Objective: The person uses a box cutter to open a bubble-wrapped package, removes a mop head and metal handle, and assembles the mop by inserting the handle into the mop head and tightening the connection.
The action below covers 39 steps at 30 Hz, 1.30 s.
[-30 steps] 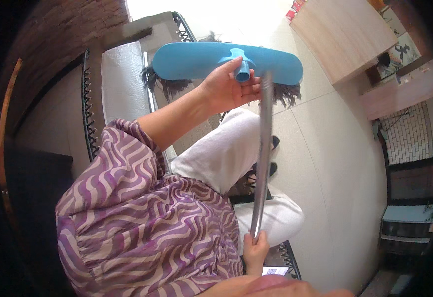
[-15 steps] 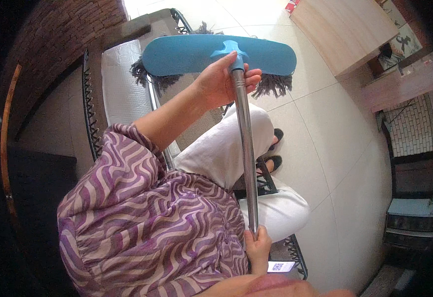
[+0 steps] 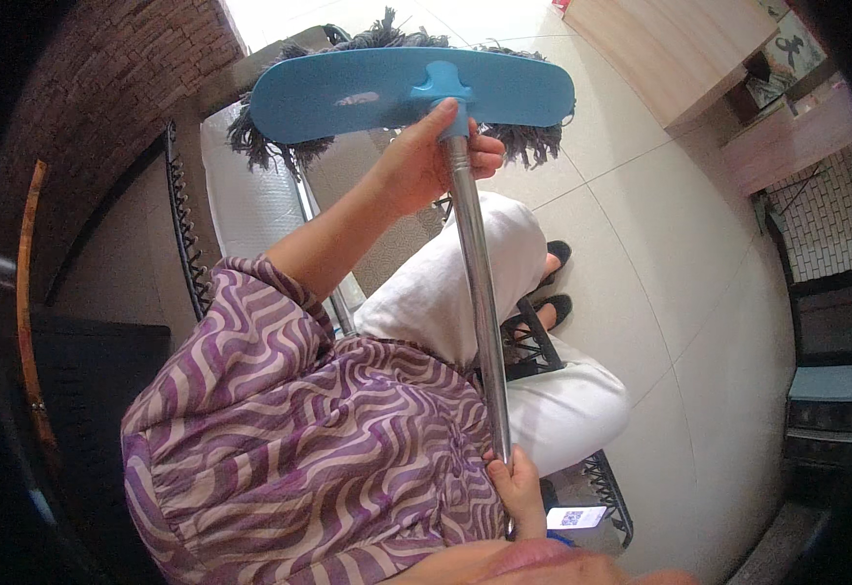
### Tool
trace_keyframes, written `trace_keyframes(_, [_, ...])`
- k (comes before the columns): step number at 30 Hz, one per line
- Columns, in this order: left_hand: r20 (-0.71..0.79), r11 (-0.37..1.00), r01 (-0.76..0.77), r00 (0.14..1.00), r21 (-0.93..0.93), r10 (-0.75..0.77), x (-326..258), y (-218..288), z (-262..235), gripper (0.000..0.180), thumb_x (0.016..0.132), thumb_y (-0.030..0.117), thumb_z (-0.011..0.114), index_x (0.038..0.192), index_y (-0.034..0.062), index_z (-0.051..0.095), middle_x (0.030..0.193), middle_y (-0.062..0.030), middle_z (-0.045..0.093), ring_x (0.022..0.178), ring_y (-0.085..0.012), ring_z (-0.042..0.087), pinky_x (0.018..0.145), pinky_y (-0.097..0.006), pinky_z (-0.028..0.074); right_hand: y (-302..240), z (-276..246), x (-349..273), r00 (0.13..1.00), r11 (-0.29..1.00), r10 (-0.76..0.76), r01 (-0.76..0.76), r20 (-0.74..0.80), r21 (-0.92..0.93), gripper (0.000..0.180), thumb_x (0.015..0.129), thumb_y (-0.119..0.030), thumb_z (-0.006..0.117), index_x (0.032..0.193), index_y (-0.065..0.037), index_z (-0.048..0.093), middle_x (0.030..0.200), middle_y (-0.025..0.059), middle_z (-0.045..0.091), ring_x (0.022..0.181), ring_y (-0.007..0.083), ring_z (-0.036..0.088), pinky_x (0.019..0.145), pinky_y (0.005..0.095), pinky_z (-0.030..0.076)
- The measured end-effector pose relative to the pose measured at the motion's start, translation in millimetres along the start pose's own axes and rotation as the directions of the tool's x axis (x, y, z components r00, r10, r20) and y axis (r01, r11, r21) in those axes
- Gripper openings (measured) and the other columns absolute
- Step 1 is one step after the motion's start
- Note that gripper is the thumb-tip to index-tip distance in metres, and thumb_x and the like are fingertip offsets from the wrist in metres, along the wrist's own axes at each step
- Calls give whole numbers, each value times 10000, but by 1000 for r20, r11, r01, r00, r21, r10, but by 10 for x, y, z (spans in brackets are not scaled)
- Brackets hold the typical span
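Observation:
I am seated, in a purple wavy-patterned top and white trousers. A mop with a flat blue head and dark fringe points away from me, its metal pole running down across my lap. My left hand is shut around the pole just under the blue socket of the head. My right hand grips the lower end of the pole near my body.
A metal-framed seat with a pale cushion is under and beside me. The floor is pale tile, and my black shoes rest on it. A wooden cabinet stands at the upper right, a brick wall at the left. A small white card lies by my right hand.
The mop head has swung up and to the left and now lies more level. The pole has turned closer to upright. Both hands kept their grip.

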<state>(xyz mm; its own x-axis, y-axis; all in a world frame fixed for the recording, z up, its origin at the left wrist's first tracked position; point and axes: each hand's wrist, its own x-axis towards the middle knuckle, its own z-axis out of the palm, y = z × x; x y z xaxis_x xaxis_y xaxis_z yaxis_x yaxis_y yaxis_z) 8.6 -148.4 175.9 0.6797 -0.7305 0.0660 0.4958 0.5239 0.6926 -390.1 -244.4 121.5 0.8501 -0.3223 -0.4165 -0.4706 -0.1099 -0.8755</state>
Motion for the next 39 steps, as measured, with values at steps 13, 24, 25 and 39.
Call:
trace_keyframes(13, [-172, 999, 39, 984, 3, -38, -22, -66, 68, 396, 870, 447, 453, 901, 56, 505, 789, -125, 584, 691, -207, 585, 681, -349, 467, -154, 48, 16, 992, 909, 78, -111, -99, -402, 385, 836, -362, 532, 941, 8, 512, 730, 212, 557, 670, 379, 549, 594, 409, 434])
trace_keyframes(24, [-80, 994, 60, 995, 87, -53, 111, -321, 108, 377, 886, 405, 447, 926, 37, 517, 825, -131, 594, 734, -218, 598, 705, -331, 477, -418, -81, 109, 963, 898, 229, -266, -146, -351, 371, 808, -321, 593, 947, 14, 515, 724, 116, 539, 678, 201, 528, 585, 348, 417])
trace_keyframes(25, [-150, 992, -33, 987, 122, 51, 150, -280, 118, 374, 896, 392, 430, 920, 27, 503, 838, -146, 595, 755, -236, 597, 735, -349, 470, -422, -174, 108, 974, 905, 158, -208, -161, -372, 363, 798, -311, 605, 938, 12, 515, 685, 95, 518, 645, 185, 515, 560, 337, 409])
trace_keyframes(39, [-46, 972, 127, 989, -198, -139, 42, -567, -97, 251, 903, 219, 462, 928, -21, 529, 1059, -195, 545, 1000, -263, 542, 950, -387, 396, -591, -1114, 424, 477, 299, 134, 816, -868, 495, 237, 826, -284, 581, 700, -106, 486, 717, 28, 529, 720, 169, 524, 713, 334, 456])
